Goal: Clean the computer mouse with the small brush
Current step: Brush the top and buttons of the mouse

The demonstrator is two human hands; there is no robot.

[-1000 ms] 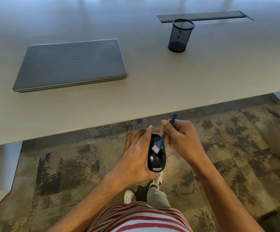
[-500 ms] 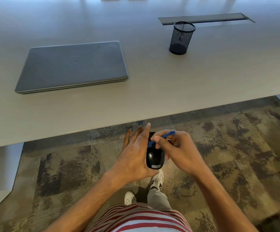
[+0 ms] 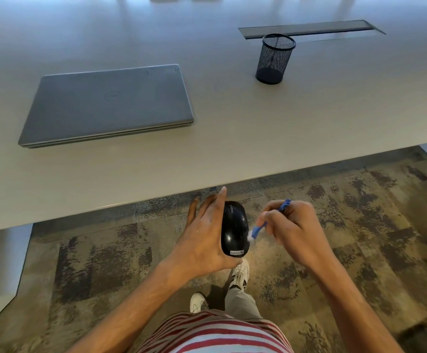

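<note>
A glossy black computer mouse [image 3: 233,229] is held in the air below the table edge, its top facing me and its label end toward me. My left hand [image 3: 204,238] grips it from the left side, fingers stretched along it. My right hand [image 3: 292,226] pinches a small blue brush [image 3: 259,228]. The white bristles touch the mouse's right flank near its rear. The handle's blue tip sticks out above my knuckles.
A large pale table [image 3: 232,138] spreads ahead, its near edge just beyond my hands. On it lie a closed grey laptop [image 3: 110,105] at the left and a black mesh pen cup [image 3: 274,58] at the right, with a cable slot [image 3: 309,29] behind. Patterned carpet [image 3: 360,225] lies below.
The brush has moved from the top front of the mouse to its right side near the rear. My right hand has shifted right. The left hand keeps its hold.
</note>
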